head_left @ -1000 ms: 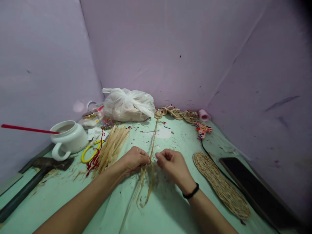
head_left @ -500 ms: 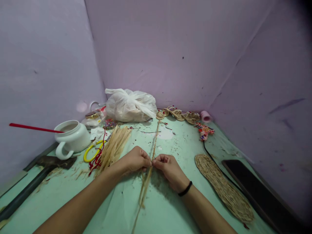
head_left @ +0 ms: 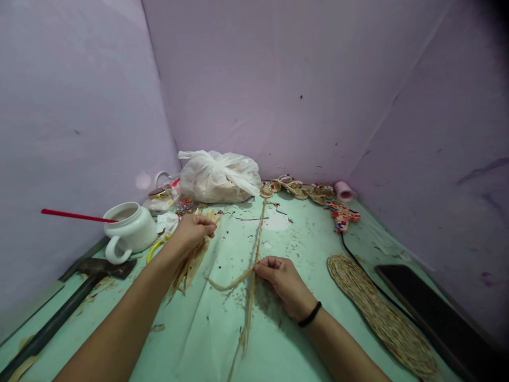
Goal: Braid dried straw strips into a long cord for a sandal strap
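Observation:
My right hand, with a black band at its wrist, pinches a thin braided cord of straw-coloured fibre between thumb and forefinger. Beyond the pinch, loose fibre strands trail toward me over the table, and one strip curves off to the left. My left hand is closed above a bundle of dry fibre strips, its fingers curled together. Whether a strip is caught between them I cannot make out. Much of the bundle is hidden under the left hand and forearm.
On the left stand a white pot with a red stick and a hammer. A tied plastic bag and small woven sandals sit at the back. To the right lie a woven sole, a beaded-looking glue gun and a black phone-like slab.
My left hand has let go of the cord and moved left and away from me to the fibre bundle. My right hand keeps its pinch. The view has shifted slightly.

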### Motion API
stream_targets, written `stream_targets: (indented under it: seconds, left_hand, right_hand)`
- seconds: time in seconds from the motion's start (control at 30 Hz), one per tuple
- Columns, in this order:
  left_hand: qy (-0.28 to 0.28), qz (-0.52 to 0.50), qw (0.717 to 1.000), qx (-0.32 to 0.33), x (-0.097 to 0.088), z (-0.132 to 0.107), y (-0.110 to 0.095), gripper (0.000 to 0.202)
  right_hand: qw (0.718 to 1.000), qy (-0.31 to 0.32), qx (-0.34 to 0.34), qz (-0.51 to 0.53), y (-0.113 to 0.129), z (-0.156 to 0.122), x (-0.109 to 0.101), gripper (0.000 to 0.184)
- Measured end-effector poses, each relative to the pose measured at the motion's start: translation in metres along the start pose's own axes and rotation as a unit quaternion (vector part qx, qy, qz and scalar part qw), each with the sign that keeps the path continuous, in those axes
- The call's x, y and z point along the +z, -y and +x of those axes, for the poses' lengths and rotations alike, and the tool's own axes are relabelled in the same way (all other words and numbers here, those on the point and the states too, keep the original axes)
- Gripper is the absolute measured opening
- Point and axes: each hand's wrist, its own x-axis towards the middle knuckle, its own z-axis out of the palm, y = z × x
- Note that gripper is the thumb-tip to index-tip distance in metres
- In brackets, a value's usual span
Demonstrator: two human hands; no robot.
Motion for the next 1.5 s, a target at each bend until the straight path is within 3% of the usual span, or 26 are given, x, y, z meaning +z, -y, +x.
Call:
stream_targets:
  seconds: [0.07,0.1,0.13,0.23,0.3,0.47,0.63,0.77,0.9,0.97,1.03,1.13,1.27,1.37,1.5]
  left_hand:
    - [-0.036,-0.043,0.998,-0.015,0.000,-0.003,-0.005,0.019]
    - [-0.016,-0.054,0.998,-0.026,0.002,-0.008,-0.008,0.020]
    - [0.024,-0.054,0.997,-0.039,0.006,-0.014,-0.012,0.020]
    - [0.228,0.009,0.972,-0.048,0.025,-0.036,-0.022,0.021]
    - [0.288,0.061,0.955,-0.023,0.037,-0.047,-0.023,0.017]
    - [0.233,0.179,0.956,0.031,0.056,-0.059,-0.019,0.017]
    - [0.102,0.334,0.926,0.146,0.074,-0.087,-0.022,0.026]
    - [0.110,0.384,0.898,0.183,0.085,-0.106,-0.022,0.029]
    - [0.154,0.308,0.920,0.187,0.078,-0.093,-0.020,0.017]
    - [0.159,0.214,0.954,0.141,0.071,-0.078,-0.021,0.018]
    - [0.129,0.087,0.988,0.025,0.066,-0.064,-0.021,0.015]
    - [0.224,-0.074,0.966,-0.104,0.066,-0.054,-0.018,0.016]
    - [0.315,-0.210,0.917,-0.129,0.069,-0.053,-0.013,0.013]
    - [0.334,-0.221,0.906,-0.136,0.070,-0.052,-0.009,0.012]
    - [0.277,-0.099,0.947,-0.128,0.072,-0.048,-0.009,0.013]
  right_hand:
    - [1.000,0.005,-0.003,0.008,0.000,0.000,0.000,0.016]
    - [1.000,0.006,-0.004,0.012,0.001,-0.001,0.000,0.016]
    - [1.000,0.007,-0.004,0.015,0.001,-0.001,0.000,0.016]
    - [1.000,0.010,0.003,0.020,0.002,-0.001,-0.001,0.017]
    - [1.000,0.015,0.005,0.026,0.002,-0.001,-0.001,0.016]
    - [0.999,0.028,0.000,0.041,0.004,-0.003,-0.001,0.014]
    - [0.997,0.005,0.026,0.071,0.008,-0.006,0.001,0.013]
    - [0.997,-0.006,0.034,0.065,0.005,-0.005,0.001,0.014]
    - [0.998,0.021,0.013,0.058,0.003,-0.003,0.000,0.015]
    - [0.998,0.039,0.009,0.056,0.004,-0.003,-0.001,0.016]
    - [0.997,0.056,0.012,0.051,0.006,-0.003,-0.002,0.017]
    - [0.996,0.072,0.002,0.054,0.007,-0.004,-0.003,0.019]
    - [0.995,0.080,-0.014,0.057,0.006,-0.003,-0.003,0.017]
    - [0.993,0.103,-0.025,0.046,0.005,0.000,-0.004,0.015]
    - [0.992,0.093,-0.073,-0.047,0.002,0.003,-0.008,0.009]
